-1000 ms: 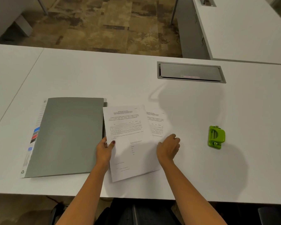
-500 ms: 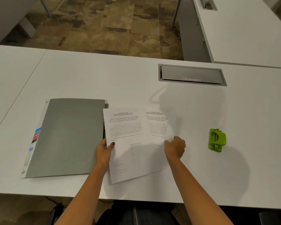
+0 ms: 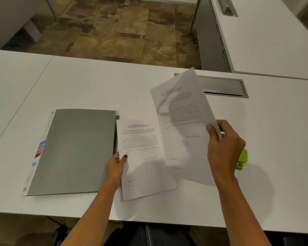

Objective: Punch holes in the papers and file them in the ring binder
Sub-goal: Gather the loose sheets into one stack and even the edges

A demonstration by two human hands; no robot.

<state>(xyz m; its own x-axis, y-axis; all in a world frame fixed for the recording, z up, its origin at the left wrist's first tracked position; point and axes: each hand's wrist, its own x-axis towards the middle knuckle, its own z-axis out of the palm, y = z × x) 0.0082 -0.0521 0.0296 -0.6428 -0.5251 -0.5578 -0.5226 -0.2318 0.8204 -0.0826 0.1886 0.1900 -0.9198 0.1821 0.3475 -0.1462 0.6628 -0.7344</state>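
Observation:
A closed grey ring binder (image 3: pixel 73 151) lies flat on the white desk, to the left. Beside its right edge lies a printed sheet (image 3: pixel 140 157), and my left hand (image 3: pixel 116 166) pinches that sheet's left edge with thumb on top. My right hand (image 3: pixel 224 151) holds a second printed sheet (image 3: pixel 181 121) by its right edge, lifted off the desk and tilted, blurred by motion. A green hole punch (image 3: pixel 242 159) sits on the desk just right of my right hand, mostly hidden behind it.
A grey cable hatch (image 3: pixel 224 86) is set into the white desk (image 3: pixel 96 82) behind the lifted sheet. Another white desk (image 3: pixel 267 36) stands at the back right. A dark chair shows below the desk's near edge.
My right hand has pulled the second sheet out from under the first and raised it off the desk toward the right. My left hand stays on the first sheet.

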